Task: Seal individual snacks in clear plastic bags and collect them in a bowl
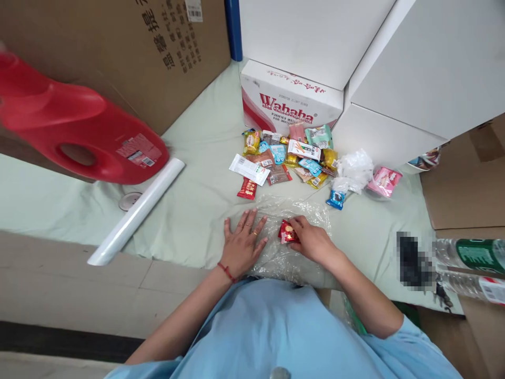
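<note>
A sheet of clear plastic film (pixel 272 259) lies crinkled on the pale green cloth in front of me. My left hand (pixel 243 241) rests flat on its left side, fingers spread, holding nothing. With thumb and fingers my right hand (pixel 313 239) grips a small red snack packet (pixel 289 231) over the middle of the film. Beyond the film lies a heap of wrapped snacks, among them a white packet (pixel 249 169), another red packet (pixel 246 188) and a blue-and-white packet (pixel 310 167).
A Wahaba-like lettered carton (pixel 292 100) stands behind the snacks. To the left are a white roll (pixel 136 213) and a big red jug (pixel 90 131). A crumpled white plastic bag (pixel 355 168), a pink packet (pixel 384 181) and plastic bottles (pixel 479 255) are on the right.
</note>
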A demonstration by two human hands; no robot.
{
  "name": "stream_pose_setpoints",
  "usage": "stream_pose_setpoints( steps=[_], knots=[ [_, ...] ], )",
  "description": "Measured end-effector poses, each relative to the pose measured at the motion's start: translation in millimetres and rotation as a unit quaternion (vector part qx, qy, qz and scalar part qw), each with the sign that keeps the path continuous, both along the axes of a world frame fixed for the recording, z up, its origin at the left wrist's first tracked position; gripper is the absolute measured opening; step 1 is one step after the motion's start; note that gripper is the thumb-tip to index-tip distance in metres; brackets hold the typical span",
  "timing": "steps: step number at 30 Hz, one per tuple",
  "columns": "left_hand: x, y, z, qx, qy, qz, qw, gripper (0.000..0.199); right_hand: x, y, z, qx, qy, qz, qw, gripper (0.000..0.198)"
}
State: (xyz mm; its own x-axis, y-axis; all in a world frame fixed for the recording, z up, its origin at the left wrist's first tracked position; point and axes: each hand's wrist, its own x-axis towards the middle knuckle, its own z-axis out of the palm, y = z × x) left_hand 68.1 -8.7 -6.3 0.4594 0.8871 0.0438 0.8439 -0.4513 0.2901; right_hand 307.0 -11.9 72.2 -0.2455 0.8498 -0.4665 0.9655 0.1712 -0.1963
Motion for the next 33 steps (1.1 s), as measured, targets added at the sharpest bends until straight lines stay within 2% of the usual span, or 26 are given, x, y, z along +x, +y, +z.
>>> stream_pose_setpoints(
  steps=[2,4,7,11,14,18,20,22,24,27,30,32,33],
  knots=[
    [-5,0,-1.3,0.002,-0.002,0.004,1.000,0.054,4,8,11,0.014,0.021,0.002,1.000,0.064],
    [-8,0,-2.7,0.002,-0.007,0.004,1.000,0.054,0,24,23,0.055,0.016,0.006,0.998,0.053],
    [-9,0,-3.1,0.001,-0.009,0.002,1.000,0.054,-26,63,31,0.100,-0.009,0.084,0.991,0.036],
    [-8,0,-2.1,0.002,-0.007,-0.003,1.000,0.053,-76,124,19,0.146,-0.005,0.221,0.964,0.042],
    [-9,0,-2.7,0.004,-0.005,0.001,1.000,0.052,-106,158,6,0.133,-0.015,0.302,0.944,0.039],
    [-10,0,-3.3,0.006,-0.009,-0.001,1.000,0.052,-124,176,7,0.109,-0.039,0.324,0.939,0.026],
    [-10,0,-2.5,0.003,-0.011,-0.002,1.000,0.052,-118,174,18,0.125,-0.026,0.303,0.944,0.026],
    [-10,0,-1.5,0.001,-0.013,-0.002,1.000,0.052,-99,164,36,0.144,0.030,0.257,0.955,0.025],
    [-10,0,-1.0,0.000,-0.018,-0.002,1.000,0.052,-68,145,55,0.156,0.117,0.194,0.962,0.023],
    [-10,0,-2.4,0.002,-0.025,-0.002,1.000,0.052,-11,103,74,0.123,0.224,0.130,0.958,0.022],
    [-10,0,-5.5,0.006,-0.027,-0.002,1.000,0.052,34,54,69,-0.005,0.277,0.093,0.956,0.021],
    [-10,0,-7.1,0.008,-0.023,-0.002,1.000,0.052,50,28,53,-0.069,0.287,0.085,0.952,0.019],
    [-10,0,-7.6,0.008,-0.020,-0.001,1.000,0.052,53,18,42,-0.080,0.283,0.078,0.953,0.019]
  ],
)
